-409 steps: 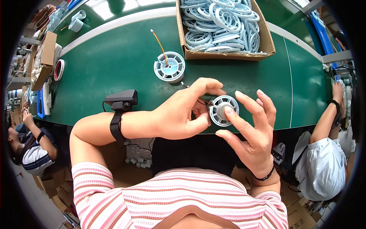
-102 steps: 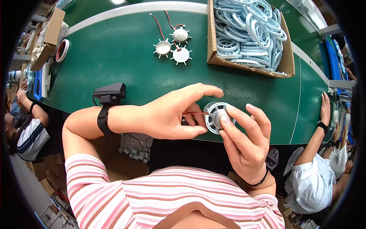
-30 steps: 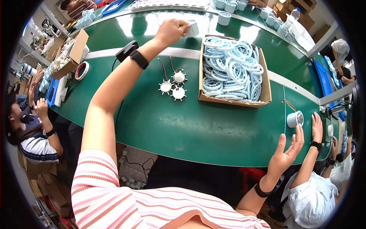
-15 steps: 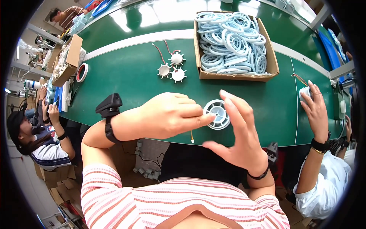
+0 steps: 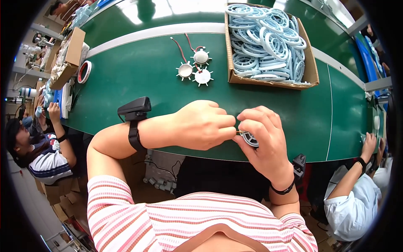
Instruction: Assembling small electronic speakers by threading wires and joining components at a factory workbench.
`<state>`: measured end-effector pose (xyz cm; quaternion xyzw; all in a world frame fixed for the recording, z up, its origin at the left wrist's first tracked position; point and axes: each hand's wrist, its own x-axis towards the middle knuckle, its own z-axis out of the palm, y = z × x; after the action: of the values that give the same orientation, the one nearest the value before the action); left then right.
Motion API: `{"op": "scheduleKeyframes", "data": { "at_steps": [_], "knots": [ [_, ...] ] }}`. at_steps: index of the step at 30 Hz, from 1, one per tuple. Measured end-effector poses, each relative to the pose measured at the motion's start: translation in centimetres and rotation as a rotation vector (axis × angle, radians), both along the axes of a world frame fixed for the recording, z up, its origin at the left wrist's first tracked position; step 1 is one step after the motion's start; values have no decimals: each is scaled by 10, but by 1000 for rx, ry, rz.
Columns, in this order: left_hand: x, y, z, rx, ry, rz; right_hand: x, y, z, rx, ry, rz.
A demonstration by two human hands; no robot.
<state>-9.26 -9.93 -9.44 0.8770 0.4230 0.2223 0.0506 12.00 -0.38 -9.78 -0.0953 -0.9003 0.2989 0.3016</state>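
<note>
Near the front edge of the green table, my right hand (image 5: 265, 140) is closed round a light blue spoked plastic wheel (image 5: 251, 140), most of which the fingers hide. A thin wire (image 5: 240, 132) runs from the wheel to the fingertips of my left hand (image 5: 203, 124). Those fingertips are pinched on the wire, right beside the wheel. Farther back lie three round white parts with radial prongs (image 5: 185, 71), grouped together, with red wires trailing from them.
A cardboard box (image 5: 275, 84) heaped with light blue plastic rings (image 5: 275, 42) stands at the back right. A tape roll (image 5: 84, 72) and another cardboard box (image 5: 70, 63) are at the left. Co-workers sit on both sides; one person's hand (image 5: 369, 145) is at the far right.
My right hand has closed round the wheel, and my left fingers now pinch the wire beside it. The right co-worker's hand has drawn away to the right. The view has shifted slightly.
</note>
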Motion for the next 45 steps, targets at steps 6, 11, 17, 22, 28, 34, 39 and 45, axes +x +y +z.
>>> {"op": "scheduleKeyframes", "data": {
  "at_steps": [6,11,17,22,28,34,39,45],
  "knots": [
    [-19,13,3,-608,-578,-41,4,0,13,131,-124,107],
    [-33,9,44,-767,-313,94,2,-1,10,134,-132,74],
    [-69,14,33,-144,-26,475,-2,0,10,139,-121,78],
    [-72,23,21,-323,-25,423,-10,-4,17,93,-84,76],
    [-71,37,20,-560,-647,708,-2,-4,29,-27,-12,54],
    [-91,41,13,-666,-1903,352,10,-4,31,-36,66,-51],
    [-76,35,31,-418,-1790,311,10,0,29,-13,127,-49],
    [-68,12,47,-621,-1216,130,7,-5,38,-91,190,-67]
  ]
}}
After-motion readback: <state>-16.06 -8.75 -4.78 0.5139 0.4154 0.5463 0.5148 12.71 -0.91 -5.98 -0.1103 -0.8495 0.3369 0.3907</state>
